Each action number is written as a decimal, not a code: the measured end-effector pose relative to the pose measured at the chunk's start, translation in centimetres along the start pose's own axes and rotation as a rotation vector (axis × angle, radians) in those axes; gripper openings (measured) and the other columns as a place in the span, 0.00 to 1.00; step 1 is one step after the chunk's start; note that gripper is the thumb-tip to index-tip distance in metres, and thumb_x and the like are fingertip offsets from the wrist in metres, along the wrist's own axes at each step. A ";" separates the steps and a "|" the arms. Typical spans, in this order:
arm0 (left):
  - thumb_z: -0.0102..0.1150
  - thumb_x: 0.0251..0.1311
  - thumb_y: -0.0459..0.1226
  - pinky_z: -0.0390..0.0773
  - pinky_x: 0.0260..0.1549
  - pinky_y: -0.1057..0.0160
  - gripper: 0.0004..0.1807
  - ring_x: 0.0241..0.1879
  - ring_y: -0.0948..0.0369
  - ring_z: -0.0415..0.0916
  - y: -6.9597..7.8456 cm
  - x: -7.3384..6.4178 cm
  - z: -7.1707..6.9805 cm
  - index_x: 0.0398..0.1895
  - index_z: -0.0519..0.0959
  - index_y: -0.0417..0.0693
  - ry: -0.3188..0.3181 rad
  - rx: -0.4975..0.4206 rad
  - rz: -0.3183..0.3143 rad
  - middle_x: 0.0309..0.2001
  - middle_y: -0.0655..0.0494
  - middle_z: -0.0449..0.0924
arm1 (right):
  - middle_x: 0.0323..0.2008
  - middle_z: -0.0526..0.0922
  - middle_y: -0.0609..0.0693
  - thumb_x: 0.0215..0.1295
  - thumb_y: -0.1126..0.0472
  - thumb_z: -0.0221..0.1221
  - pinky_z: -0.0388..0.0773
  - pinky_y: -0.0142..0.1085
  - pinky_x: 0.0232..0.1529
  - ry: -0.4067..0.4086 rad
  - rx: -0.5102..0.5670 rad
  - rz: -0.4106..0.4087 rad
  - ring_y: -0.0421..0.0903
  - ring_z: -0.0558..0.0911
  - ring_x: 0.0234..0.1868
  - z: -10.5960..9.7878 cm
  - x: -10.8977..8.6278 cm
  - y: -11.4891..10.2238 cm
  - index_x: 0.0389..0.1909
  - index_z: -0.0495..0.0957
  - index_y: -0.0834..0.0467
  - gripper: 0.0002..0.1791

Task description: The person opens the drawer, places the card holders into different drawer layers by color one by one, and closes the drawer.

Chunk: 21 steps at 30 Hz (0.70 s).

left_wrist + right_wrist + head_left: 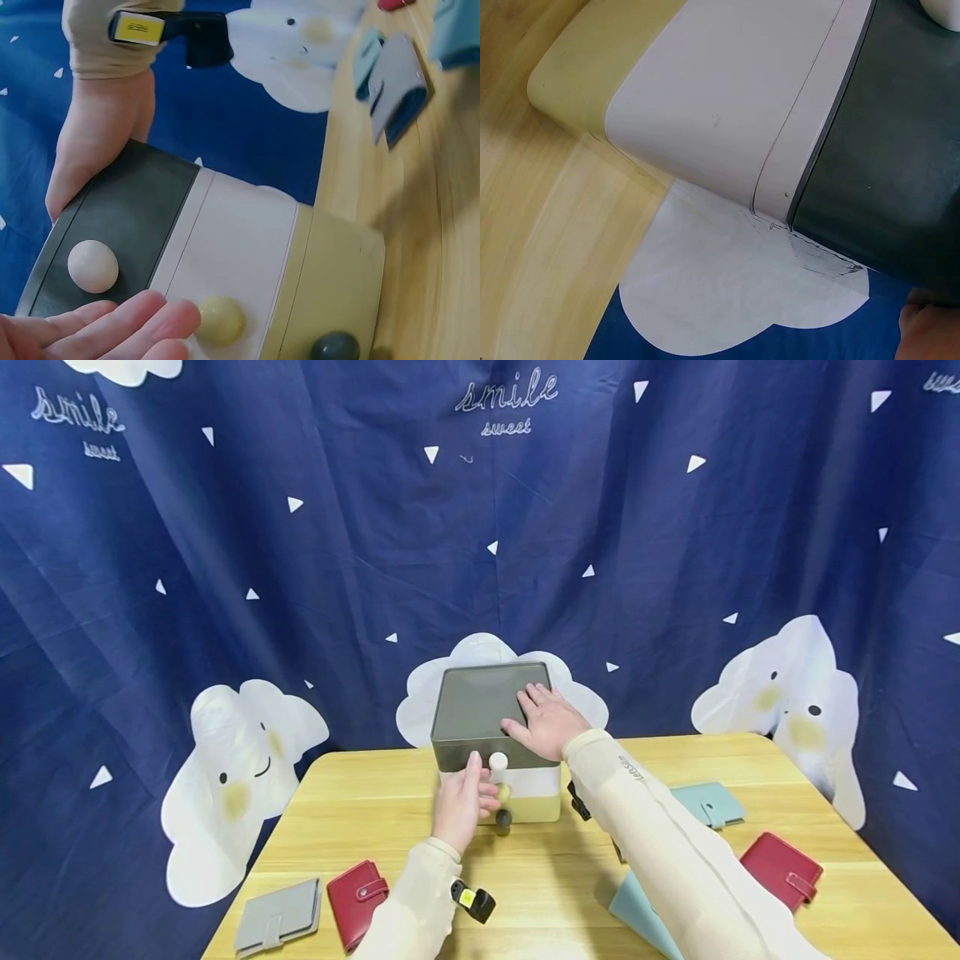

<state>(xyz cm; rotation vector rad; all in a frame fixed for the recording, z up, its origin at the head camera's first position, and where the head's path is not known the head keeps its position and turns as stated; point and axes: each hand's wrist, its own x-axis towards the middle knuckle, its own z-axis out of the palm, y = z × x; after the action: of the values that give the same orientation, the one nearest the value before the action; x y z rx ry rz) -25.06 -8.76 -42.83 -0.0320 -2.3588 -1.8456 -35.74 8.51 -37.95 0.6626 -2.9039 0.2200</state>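
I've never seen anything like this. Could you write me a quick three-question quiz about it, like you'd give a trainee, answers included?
1. Multiple choice: which knob is on the dark top drawer? A yellow; B black; C white.
2. True or false: the left hand rests on top of the drawer box.
3. Count: how many red snap-strap wallets lie on the wooden table in the head view?

Key:
1. C, the white knob.
2. False: the right hand rests there; the left is in front, its fingers near the yellow knob.
3. Two: one on the picture's left, one on its right.
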 end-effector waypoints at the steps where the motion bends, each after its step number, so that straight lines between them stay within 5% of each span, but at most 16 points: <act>1: 0.30 0.62 0.64 0.79 0.25 0.57 0.42 0.27 0.53 0.81 0.0 0.0 0.0 0.44 0.77 0.33 -0.029 -0.044 -0.028 0.31 0.43 0.82 | 0.68 0.54 0.57 0.62 0.29 0.30 0.41 0.43 0.66 0.001 0.001 -0.001 0.52 0.50 0.69 0.0 0.0 0.0 0.67 0.57 0.61 0.46; 11: 0.30 0.58 0.68 0.79 0.29 0.59 0.49 0.36 0.46 0.80 -0.4 0.2 -0.1 0.53 0.68 0.27 -0.257 -0.399 -0.211 0.44 0.32 0.77 | 0.68 0.54 0.57 0.62 0.29 0.30 0.41 0.43 0.66 0.006 0.008 -0.002 0.51 0.49 0.69 0.1 0.1 0.1 0.67 0.57 0.61 0.46; 21: 0.32 0.58 0.68 0.78 0.35 0.58 0.49 0.40 0.47 0.79 -0.7 0.8 0.3 0.56 0.65 0.28 -0.352 -0.605 -0.335 0.47 0.33 0.75 | 0.68 0.55 0.56 0.62 0.29 0.32 0.41 0.43 0.66 0.009 0.008 0.006 0.50 0.50 0.69 0.1 0.0 -0.1 0.67 0.58 0.61 0.45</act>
<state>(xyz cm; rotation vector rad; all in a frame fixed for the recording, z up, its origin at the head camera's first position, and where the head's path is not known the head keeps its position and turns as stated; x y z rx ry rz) -25.93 -8.67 -43.48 -0.0301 -1.9809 -2.8669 -35.70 8.46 -38.00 0.6528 -2.8981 0.2348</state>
